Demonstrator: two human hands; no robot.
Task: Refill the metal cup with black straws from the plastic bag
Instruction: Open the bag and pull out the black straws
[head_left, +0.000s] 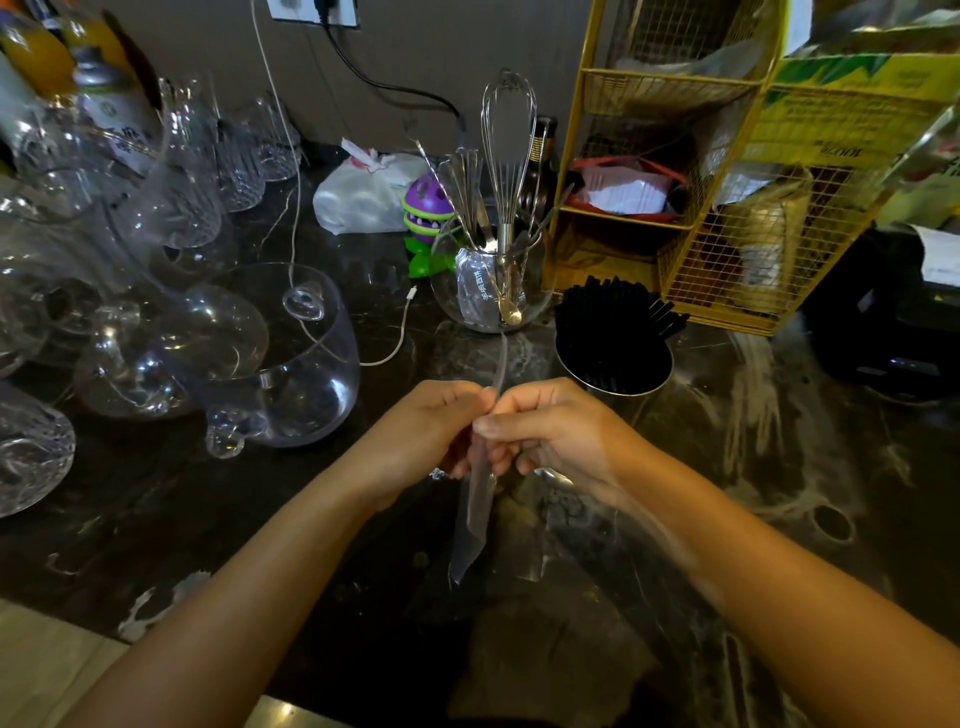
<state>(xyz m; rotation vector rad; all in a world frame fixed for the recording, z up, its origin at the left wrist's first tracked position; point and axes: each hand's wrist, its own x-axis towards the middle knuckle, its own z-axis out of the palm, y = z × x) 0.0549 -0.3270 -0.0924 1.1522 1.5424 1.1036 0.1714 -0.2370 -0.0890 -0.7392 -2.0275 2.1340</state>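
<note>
A metal cup (621, 382) stands on the dark counter just beyond my right hand, packed with black straws (613, 317) that stick up and fan to the right. My left hand (421, 436) and my right hand (550, 431) meet over the counter's middle, both pinching a clear, flattened plastic bag (475, 512). The bag hangs down from my fingers and a thin strip of it rises above them. No straws show inside the bag.
Many clear glasses and a big glass bowl (291, 358) crowd the left. A glass jar with a whisk and spoons (493, 280) stands behind my hands. A yellow wire rack (691, 171) fills the back right. A white charging cable (400, 332) lies near the bowl.
</note>
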